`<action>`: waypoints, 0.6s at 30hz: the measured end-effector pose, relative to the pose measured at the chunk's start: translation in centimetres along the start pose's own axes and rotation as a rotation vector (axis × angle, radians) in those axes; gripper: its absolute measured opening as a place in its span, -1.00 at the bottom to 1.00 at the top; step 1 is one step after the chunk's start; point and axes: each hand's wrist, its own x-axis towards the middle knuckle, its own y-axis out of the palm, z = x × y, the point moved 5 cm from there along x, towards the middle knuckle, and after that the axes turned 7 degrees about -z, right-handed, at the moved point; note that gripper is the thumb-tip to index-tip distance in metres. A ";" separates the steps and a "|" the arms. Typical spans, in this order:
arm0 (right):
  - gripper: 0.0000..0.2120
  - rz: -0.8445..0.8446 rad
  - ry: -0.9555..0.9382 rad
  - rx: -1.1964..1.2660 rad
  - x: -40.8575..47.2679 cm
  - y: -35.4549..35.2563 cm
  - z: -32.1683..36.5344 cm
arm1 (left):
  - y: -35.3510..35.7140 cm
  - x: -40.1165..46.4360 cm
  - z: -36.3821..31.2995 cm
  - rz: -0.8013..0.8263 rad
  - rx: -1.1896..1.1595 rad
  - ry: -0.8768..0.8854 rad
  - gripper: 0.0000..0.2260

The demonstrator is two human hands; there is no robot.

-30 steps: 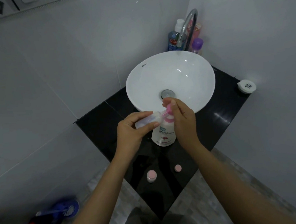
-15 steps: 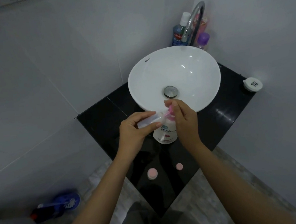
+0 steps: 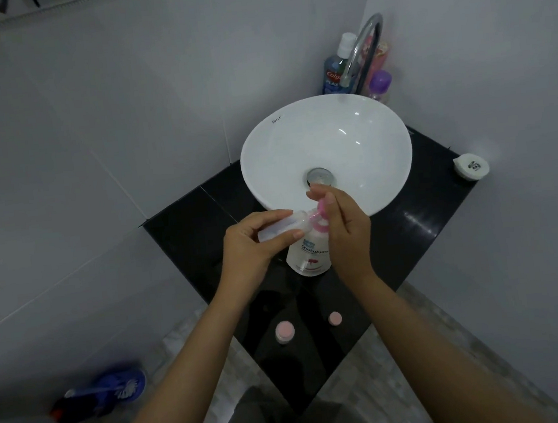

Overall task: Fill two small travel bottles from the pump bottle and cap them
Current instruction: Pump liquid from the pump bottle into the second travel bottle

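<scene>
A white pump bottle (image 3: 309, 254) with a pink pump head (image 3: 320, 208) stands on the black counter (image 3: 410, 228) in front of the basin. My right hand (image 3: 344, 225) rests on the pump head, fingers over its top. My left hand (image 3: 253, 245) holds a small clear travel bottle (image 3: 281, 226) tilted on its side, its mouth at the pump's spout. A second small bottle with a pink cap (image 3: 285, 331) stands upright near the counter's front corner. A loose pink cap (image 3: 334, 318) lies to its right.
A white round basin (image 3: 265, 164) with a metal drain fills the counter's back. A curved tap (image 3: 362, 51) and several toiletry bottles (image 3: 335, 71) stand behind it. A small white dish (image 3: 471, 166) sits at the right. A blue brush (image 3: 117, 390) lies on the floor at left.
My hands stay at the pump and travel bottle; my right hand's fingers have shifted slightly on the pump head. The view has drifted a little.
</scene>
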 end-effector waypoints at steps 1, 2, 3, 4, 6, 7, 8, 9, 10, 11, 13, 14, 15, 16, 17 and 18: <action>-0.69 0.000 0.003 0.002 -0.1 0.0 -0.2 | 0.0 0.0 0.1 0.001 0.013 0.003 -0.72; -0.72 0.003 0.009 0.006 -0.3 0.0 -0.5 | 0.0 0.0 0.2 0.006 0.027 0.008 -0.72; -0.74 0.005 0.013 0.009 -0.4 -0.1 -0.7 | 0.1 0.0 0.2 0.012 0.037 0.009 -0.72; -0.75 0.006 0.016 0.006 -0.5 0.0 -0.9 | 0.1 0.0 0.3 0.014 0.041 0.003 -0.72; -0.74 0.007 0.025 -0.020 -0.5 0.0 -1.1 | 0.1 0.0 0.6 0.011 0.042 -0.018 -0.71; -0.74 0.012 0.031 -0.032 -0.4 0.0 -1.0 | 0.1 0.0 0.6 0.010 0.043 -0.021 -0.71; -0.73 0.022 0.037 -0.038 -0.4 0.0 -0.9 | 0.0 0.0 0.5 0.012 0.041 -0.017 -0.72; -0.74 0.032 0.039 -0.039 -0.4 -0.1 -0.6 | -0.1 0.0 0.4 0.017 0.034 -0.010 -0.71; -0.74 0.042 0.035 -0.039 -0.4 -0.3 -0.3 | -0.1 0.1 0.2 0.023 0.022 -0.003 -0.71; -0.73 0.046 0.033 -0.035 -0.4 -0.4 0.0 | -0.2 0.1 0.0 0.029 0.012 0.002 -0.71; -0.69 0.043 0.041 -0.035 -0.2 -0.3 0.5 | -0.2 0.1 -0.2 0.032 -0.001 -0.001 -0.71; -0.68 0.025 0.045 -0.038 -0.3 -0.4 0.6 | -0.2 0.1 -0.2 0.034 -0.002 -0.005 -0.71; -0.70 0.000 0.046 -0.042 -0.3 -0.4 0.7 | -0.2 0.2 -0.2 0.037 -0.001 -0.008 -0.71; -0.72 -0.022 0.046 -0.042 -0.4 -0.3 0.8 | -0.2 0.2 -0.1 0.038 0.000 -0.010 -0.71; -0.75 -0.033 0.047 -0.033 -0.6 -0.2 0.8 | -0.3 0.3 -0.1 0.039 0.002 -0.013 -0.71; -0.76 -0.037 0.047 -0.014 -0.6 -0.2 0.8 | -0.3 0.4 -0.2 0.041 0.005 -0.014 -0.71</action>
